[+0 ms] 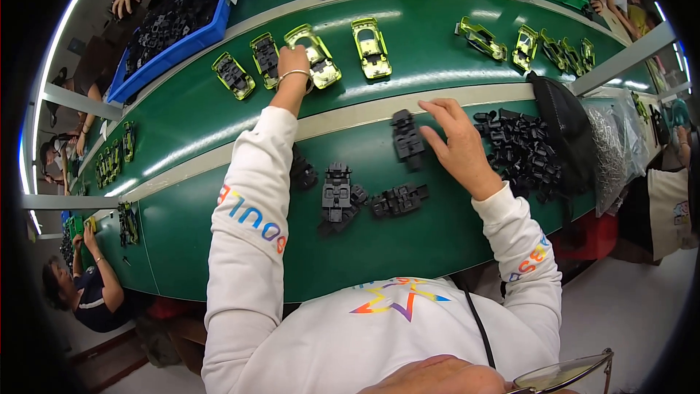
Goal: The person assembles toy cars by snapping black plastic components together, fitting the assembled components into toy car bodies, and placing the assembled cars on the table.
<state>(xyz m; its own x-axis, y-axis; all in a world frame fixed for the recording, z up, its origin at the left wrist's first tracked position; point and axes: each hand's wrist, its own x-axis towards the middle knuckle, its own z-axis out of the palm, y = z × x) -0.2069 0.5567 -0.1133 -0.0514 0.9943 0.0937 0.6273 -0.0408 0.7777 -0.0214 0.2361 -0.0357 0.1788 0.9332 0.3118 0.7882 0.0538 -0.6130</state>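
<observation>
My left hand reaches to the far belt, its fingers closed on the edge of a yellow-green toy car body. Beside that body lie two more yellow-green cars with black undersides showing, one partly behind the hand and one further left. My right hand is open, thumb and forefinger apart, just right of a black toy car chassis. I see no clear grip on that chassis, which looks slightly blurred. Nearer me are more black chassis parts, some stacked.
A heap of small black parts lies right of my right hand, by a black bag and a clear plastic bag of screws. More car bodies sit along the belt. A blue bin stands far left. Other people work around.
</observation>
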